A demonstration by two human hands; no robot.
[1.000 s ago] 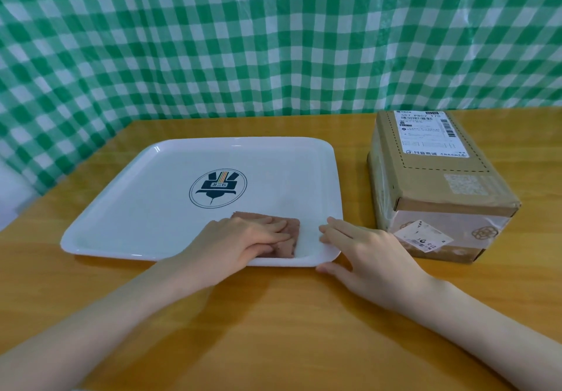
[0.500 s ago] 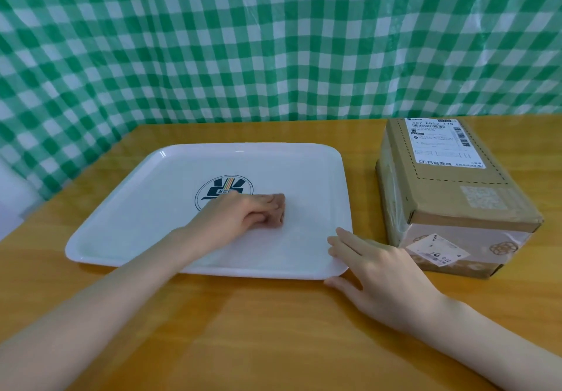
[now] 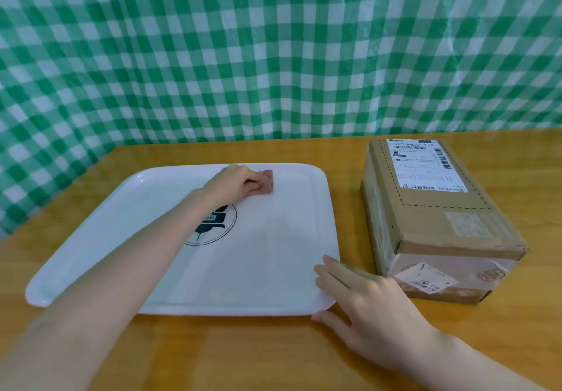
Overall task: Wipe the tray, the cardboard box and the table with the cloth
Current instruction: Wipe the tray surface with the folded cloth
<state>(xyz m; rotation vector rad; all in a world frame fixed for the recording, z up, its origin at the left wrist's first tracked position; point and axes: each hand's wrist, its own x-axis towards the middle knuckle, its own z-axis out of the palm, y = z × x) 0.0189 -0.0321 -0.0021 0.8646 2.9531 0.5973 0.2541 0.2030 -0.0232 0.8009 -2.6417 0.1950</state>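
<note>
The left hand [image 3: 240, 182] clutches one cloth [image 3: 268, 184] at one tray's [image 3: 91, 220] far edge. The right hand [image 3: 365, 302] lies flat on its corner, near one cardboard box [image 3: 438, 223].

A white rectangular tray [image 3: 273, 272] with a dark round emblem lies flat on the wooden tabletop [image 3: 243, 357]. A small brown cloth [image 3: 268, 184] sits bunched near its far rim, gripped by the left hand [image 3: 237, 182]. The labelled, taped cardboard box [image 3: 431, 229] lies to the tray's right.
</note>
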